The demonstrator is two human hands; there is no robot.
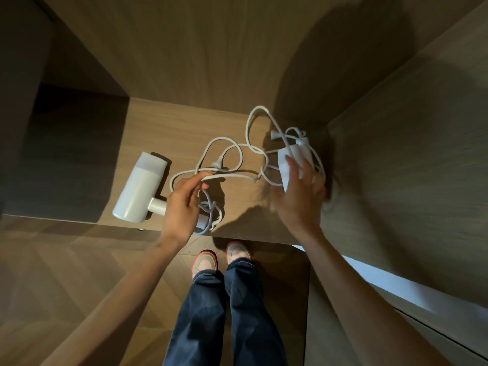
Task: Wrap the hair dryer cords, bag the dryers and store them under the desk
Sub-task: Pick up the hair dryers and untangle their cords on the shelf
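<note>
A white hair dryer (138, 188) lies on the wooden desk (163, 128) at the left, its handle pointing right. Its white cord (232, 149) sprawls in loose loops across the desk, with a plug (217, 161) in the middle. My left hand (182, 204) pinches a stretch of that cord just right of the handle. A second white hair dryer (287, 165) sits at the right in the shadowed corner, tangled in its own cord, whose plug (274, 135) lies beside it. My right hand (301, 196) holds this dryer's body with fingers spread around it.
Wooden walls close the desk in behind and on the right (409, 167). A dark recess (74, 154) opens at the left. The desk's front edge runs just above my shoes (206, 262) on the wood floor. A pale lit strip (396, 289) runs along the right.
</note>
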